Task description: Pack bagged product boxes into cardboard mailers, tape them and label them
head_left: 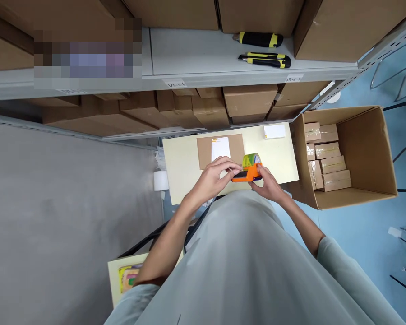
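Note:
Over the narrow cream table [184, 183] I hold an orange tape dispenser [253, 173] close to my body. A roll of tape [251, 160] with a green and yellow label inside its core sits on it. My right hand [269, 185] is wrapped round the dispenser's right end. At its left end, the thumb and fingers of my left hand [220, 173] are closed; whether they pinch the tape's loose end or the frame is too small to tell. Beyond my left hand lies a flat brown cardboard piece [205, 149] with a white paper [220, 149] on top.
To the right stands an open carton [367, 153] with several small taped boxes [331, 167] inside. A white box [274, 131] lies at the table's far right. Above, a grey shelf [192, 54] bears large cartons and two cutter knives [260, 39]. More cartons [250, 101] fill the level below.

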A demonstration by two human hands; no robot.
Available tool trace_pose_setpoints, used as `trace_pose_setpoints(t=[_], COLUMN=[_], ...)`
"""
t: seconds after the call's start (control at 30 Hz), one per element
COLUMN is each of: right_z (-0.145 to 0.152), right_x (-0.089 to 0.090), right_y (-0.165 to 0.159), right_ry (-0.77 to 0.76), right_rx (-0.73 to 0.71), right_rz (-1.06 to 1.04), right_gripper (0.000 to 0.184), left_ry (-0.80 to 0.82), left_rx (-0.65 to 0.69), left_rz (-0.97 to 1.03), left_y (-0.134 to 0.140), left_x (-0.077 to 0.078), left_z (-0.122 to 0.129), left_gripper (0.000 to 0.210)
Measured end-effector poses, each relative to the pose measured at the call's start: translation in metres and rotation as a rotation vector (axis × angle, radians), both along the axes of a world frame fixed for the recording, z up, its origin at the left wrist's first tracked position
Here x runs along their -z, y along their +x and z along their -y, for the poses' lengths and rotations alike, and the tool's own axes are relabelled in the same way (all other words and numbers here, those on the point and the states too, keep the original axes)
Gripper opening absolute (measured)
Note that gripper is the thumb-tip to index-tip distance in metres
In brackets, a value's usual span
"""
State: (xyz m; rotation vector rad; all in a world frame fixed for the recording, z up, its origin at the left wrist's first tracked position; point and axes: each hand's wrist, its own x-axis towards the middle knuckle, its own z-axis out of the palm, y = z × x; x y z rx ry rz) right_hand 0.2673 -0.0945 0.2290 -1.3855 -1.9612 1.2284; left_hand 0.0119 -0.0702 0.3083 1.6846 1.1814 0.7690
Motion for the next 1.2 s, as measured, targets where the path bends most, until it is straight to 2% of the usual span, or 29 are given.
trace_pose_setpoints(t=[0.17,0.37,0.67,0.9,1.07,1.2], right_z=[0.019,0.039,0.063,0.071,0.060,0.045], right_x=[-0.010,-0.018,-0.017,-0.018,-0.015,-0.018], right_y=[-0.022,-0.049,-0.072,-0.067,-0.043,-0.019], right_ry=[0.024,0.081,0.101,-0.048,-0.136,-0.200], right_rx=[0.036,0.035,0.054,0.033,-0.048,-0.155], right_rz=[0.008,0.049,0.110,0.065,0.111,0.183], right_gripper=[0.039,0.038,0.043,0.045,0.040,0.039], left_ry=[0.021,-0.104,-0.038,-0.073,-0.156,-0.226], left_rx=[0.041,-0.004,0.035,-0.013,-0.134,-0.174], left_rz=[0.021,0.092,0.047,0.011,0.066,0.111], left_y=[-0.017,-0.045,-0.070,-0.058,-0.036,-0.018], left_x=[-0.010,-0.016,-0.010,-0.005,0.011,0.025], left_z=[0.019,0.029,0.043,0.056,0.052,0.047], left_gripper=[0.021,0.027,0.018,0.019,0.027,0.031])
